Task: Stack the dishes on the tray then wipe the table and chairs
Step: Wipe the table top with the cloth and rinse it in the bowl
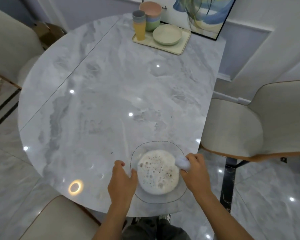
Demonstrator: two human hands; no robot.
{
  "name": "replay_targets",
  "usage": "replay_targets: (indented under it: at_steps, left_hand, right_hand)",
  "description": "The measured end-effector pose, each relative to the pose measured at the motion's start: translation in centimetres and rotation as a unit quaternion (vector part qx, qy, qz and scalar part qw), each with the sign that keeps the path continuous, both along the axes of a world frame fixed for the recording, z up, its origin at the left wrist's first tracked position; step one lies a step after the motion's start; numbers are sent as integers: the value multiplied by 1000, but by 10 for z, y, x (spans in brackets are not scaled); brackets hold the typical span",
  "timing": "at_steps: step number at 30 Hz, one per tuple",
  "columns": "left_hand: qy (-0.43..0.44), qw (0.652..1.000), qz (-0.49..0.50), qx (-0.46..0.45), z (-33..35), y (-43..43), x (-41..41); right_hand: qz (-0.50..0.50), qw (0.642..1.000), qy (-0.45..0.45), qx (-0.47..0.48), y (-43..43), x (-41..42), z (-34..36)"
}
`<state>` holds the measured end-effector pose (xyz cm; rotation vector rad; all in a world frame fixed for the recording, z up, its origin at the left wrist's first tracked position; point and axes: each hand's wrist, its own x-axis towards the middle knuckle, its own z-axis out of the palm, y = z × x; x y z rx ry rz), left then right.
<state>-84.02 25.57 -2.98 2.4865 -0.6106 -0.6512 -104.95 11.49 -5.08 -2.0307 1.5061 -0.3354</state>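
Nearest me, my left grip [122,182] sits at the left rim of a clear glass bowl [182,193]. The thumb is against the rim and the fingers are loosely curled; whether it clasps or merely touches, I cannot tell. My right grip [196,168] is closed round a bunched white cloth [183,162] at the bowl's right rim, just beside the foamy water [158,172] pooled in the bowl. The marble surface [102,101] stretches away from both grips, its long axis running ahead of me. The right grip, carrying the cloth, seems placed to begin wiping. At the far end, well apart, the tray [178,47] holds stacked cups [139,26], nested bowls [151,18] and plates [167,34]. A pale chair [241,127] stands to my right.
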Motion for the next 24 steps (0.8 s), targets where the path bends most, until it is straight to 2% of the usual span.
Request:
replay_targets:
  at_steps: [3,6,10,14,19,24]
  left_hand:
    - [34,998,-45,34,-15,3,5]
    - [53,996,-69,21,-24,1,6]
    - [70,995,-58,-43,-17,2,13]
    - [149,983,-37,-101,-8,5,25]
    - [244,962,-2,-120,22,15,35]
    - [258,954,54,-140,44,29,22]
  right_hand:
    - [-10,999,4,38,-2,4,0]
    - [-14,999,8,40,-3,11,3]
    - [-15,999,-5,34,-2,19,14]
    - [4,999,-8,32,-9,26,32]
    - [78,995,-35,52,-27,38,61]
    - [159,985,-37,58,-44,60,77]
